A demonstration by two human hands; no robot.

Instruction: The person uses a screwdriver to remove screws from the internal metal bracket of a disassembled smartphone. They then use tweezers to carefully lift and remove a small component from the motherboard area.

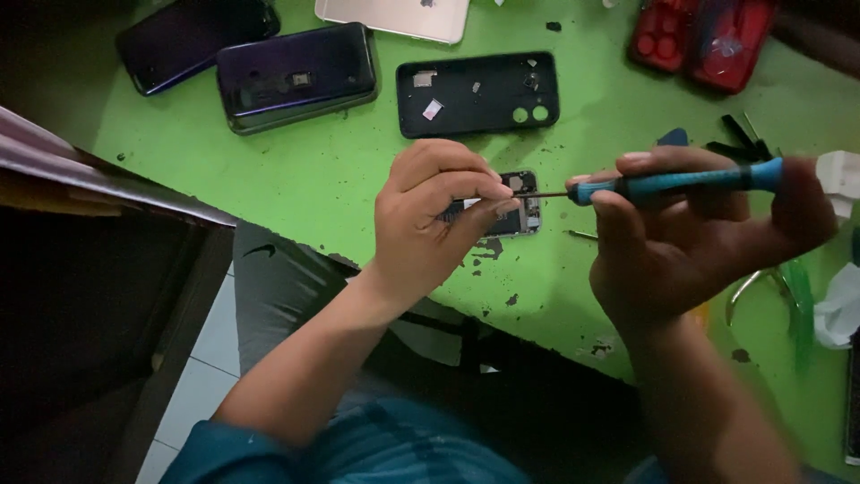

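My right hand grips a blue-handled screwdriver held level, its thin dark shaft pointing left. The tip meets the fingertips of my left hand, which pinch at it above a small opened phone part showing circuitry on the green table. Whether a screw sits between the fingertips is too small to tell. My left fingers hide most of that part.
At the back lie a black phone back shell, two dark phones, a pale device and a red case. Tweezers, green-handled pliers and white tissue are at right. The table edge runs diagonally below my hands.
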